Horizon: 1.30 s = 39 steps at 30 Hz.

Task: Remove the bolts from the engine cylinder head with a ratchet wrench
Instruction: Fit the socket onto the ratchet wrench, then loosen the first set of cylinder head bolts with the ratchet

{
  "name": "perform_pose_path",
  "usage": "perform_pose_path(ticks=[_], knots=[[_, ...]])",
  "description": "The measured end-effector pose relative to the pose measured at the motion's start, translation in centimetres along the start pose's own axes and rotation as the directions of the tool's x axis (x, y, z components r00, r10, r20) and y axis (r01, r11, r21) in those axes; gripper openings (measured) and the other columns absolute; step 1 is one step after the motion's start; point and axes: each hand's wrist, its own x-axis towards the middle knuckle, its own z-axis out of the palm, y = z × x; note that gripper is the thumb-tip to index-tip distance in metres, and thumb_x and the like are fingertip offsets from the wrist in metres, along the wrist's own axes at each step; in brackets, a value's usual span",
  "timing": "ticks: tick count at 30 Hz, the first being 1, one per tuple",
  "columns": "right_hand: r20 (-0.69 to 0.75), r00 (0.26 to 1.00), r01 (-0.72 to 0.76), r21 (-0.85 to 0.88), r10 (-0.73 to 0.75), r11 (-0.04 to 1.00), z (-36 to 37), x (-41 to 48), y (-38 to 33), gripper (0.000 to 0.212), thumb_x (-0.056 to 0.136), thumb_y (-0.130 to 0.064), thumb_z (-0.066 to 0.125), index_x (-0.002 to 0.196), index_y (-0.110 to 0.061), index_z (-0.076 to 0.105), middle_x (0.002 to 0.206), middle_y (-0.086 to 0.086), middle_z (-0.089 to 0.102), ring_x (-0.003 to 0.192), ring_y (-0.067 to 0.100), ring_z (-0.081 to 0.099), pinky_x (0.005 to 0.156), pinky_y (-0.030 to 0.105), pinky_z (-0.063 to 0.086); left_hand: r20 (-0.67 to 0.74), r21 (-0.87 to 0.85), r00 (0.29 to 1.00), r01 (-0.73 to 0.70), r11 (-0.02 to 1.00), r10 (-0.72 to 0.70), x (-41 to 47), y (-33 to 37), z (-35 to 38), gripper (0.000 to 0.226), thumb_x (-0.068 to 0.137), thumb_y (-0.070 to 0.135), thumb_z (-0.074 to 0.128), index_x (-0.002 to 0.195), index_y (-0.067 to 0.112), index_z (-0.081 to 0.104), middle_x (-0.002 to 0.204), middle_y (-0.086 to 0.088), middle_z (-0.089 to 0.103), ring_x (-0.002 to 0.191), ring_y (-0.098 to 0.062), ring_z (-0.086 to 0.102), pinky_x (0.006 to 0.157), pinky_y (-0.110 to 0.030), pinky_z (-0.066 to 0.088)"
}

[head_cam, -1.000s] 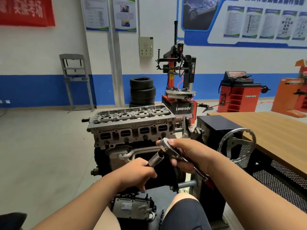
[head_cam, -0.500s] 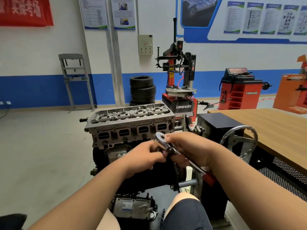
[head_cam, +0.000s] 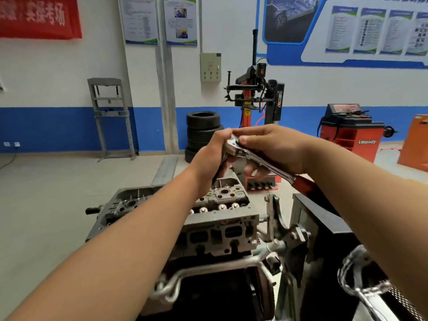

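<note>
A grey engine cylinder head (head_cam: 222, 224) sits on top of an engine on a stand, below my hands. Above its right end I hold a chrome ratchet wrench (head_cam: 259, 159) with a red grip. My right hand (head_cam: 273, 149) grips the wrench near its head, thumb on top. My left hand (head_cam: 212, 156) curls round the socket under the wrench head, which hides the socket. My left forearm covers the middle of the cylinder head. Valve seats and holes show on its uncovered top.
A black stand box (head_cam: 324, 218) and a metal handwheel (head_cam: 361, 281) stand at the right. Behind are stacked tyres (head_cam: 203, 128), a tyre changer (head_cam: 257, 98), a red wheel balancer (head_cam: 352, 133) and a grey press frame (head_cam: 111, 117). Bare concrete floor lies at the left.
Both hands have risen with the wrench from in front of the engine to above the cylinder head's right end. My left hand closed round the socket at the wrench head. The view has come closer.
</note>
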Motion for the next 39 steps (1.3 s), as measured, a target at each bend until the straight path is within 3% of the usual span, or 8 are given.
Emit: perform_pose_path(ticks=[4,6,8,12,15,21,33,39], knots=[[-0.096,0.98,-0.197,-0.341,0.174,0.919,-2.4,3.0,-0.4,0.034,0.099,-0.045,0.041,0.104,-0.019,0.062,0.081,0.011,0.072,0.054,0.019,0.063,0.051,0.031,0.053,-0.087,-0.078,0.995,0.05,0.996,-0.057,5.0,-1.8,-0.1,0.038,0.086,0.053,0.045,0.067,0.02,0.051,0.055,0.001,0.044,0.05,-0.01,0.036,0.051,-0.027,0.026],[-0.135,0.952,-0.299,-0.594,0.273,0.747,-3.3,3.3,0.0,0.038,0.095,-0.048,0.046,0.099,-0.013,0.061,0.078,0.012,0.071,0.053,0.02,0.062,0.052,0.03,0.052,-0.156,-0.153,0.979,0.105,0.983,-0.129,7.1,-3.4,-0.3,0.04,0.09,0.05,0.043,0.063,0.02,0.048,0.053,0.0,0.044,0.049,-0.012,0.034,0.051,-0.028,0.025],[-0.177,0.936,-0.325,-0.766,0.305,0.554,-3.9,3.3,0.8,0.025,0.093,-0.035,0.054,0.096,-0.012,0.06,0.076,0.009,0.067,0.053,0.018,0.06,0.047,0.025,0.05,-0.208,-0.266,0.953,0.161,0.95,-0.219,8.9,-5.3,-0.5,0.039,0.093,0.047,0.04,0.065,0.02,0.044,0.053,-0.002,0.044,0.048,-0.013,0.034,0.05,-0.028,0.026],[-0.278,0.935,-0.339,-0.884,0.221,0.323,-3.3,3.7,2.2,0.013,0.089,-0.021,0.052,0.099,-0.016,0.059,0.081,0.004,0.062,0.066,0.016,0.058,0.049,0.026,0.045,-0.197,-0.438,0.914,0.242,0.865,-0.356,11.4,-8.3,0.2,0.037,0.094,0.044,0.037,0.08,0.013,0.05,0.053,-0.003,0.045,0.048,-0.015,0.038,0.047,-0.027,0.03],[-0.317,0.932,-0.352,-0.905,0.174,0.239,-2.8,3.9,3.0,0.005,0.088,-0.02,0.049,0.086,-0.02,0.053,0.077,0.0,0.056,0.066,0.014,0.053,0.049,0.026,0.037,-0.163,-0.447,0.908,0.282,0.849,-0.387,12.6,-9.0,0.8,0.038,0.093,0.044,0.04,0.08,0.012,0.055,0.053,-0.002,0.049,0.049,-0.013,0.043,0.047,-0.026,0.034],[-0.379,0.904,-0.414,-0.89,0.196,0.189,-1.7,3.2,3.9,0.018,0.09,-0.02,0.045,0.072,-0.02,0.04,0.074,0.0,0.048,0.061,0.014,0.046,0.047,0.025,0.03,-0.099,-0.482,0.911,0.308,0.82,-0.4,13.3,-10.5,1.8,0.058,0.093,0.041,0.043,0.042,0.018,0.059,0.047,-0.001,0.048,0.04,-0.013,0.042,0.047,-0.025,0.033],[-0.389,0.899,-0.432,-0.866,0.203,0.253,-1.8,2.5,2.5,0.012,0.092,-0.025,0.046,0.082,-0.018,0.05,0.077,0.003,0.054,0.066,0.017,0.052,0.051,0.026,0.039,0.069,-0.381,0.963,0.267,0.885,-0.261,14.4,-10.6,1.1,0.057,0.093,0.05,0.041,0.051,0.02,0.065,0.056,-0.004,0.053,0.048,-0.015,0.048,0.051,-0.029,0.039],[-0.393,0.906,-0.422,-0.866,0.157,0.267,-2.0,3.5,3.8,0.015,0.093,-0.027,0.045,0.098,-0.019,0.055,0.084,0.001,0.057,0.074,0.018,0.057,0.066,0.034,0.052,-0.032,-0.454,0.976,0.179,0.873,-0.217,14.6,-10.9,0.5,0.042,0.097,0.04,0.042,0.069,0.014,0.06,0.057,-0.004,0.055,0.049,-0.015,0.046,0.053,-0.029,0.037]])
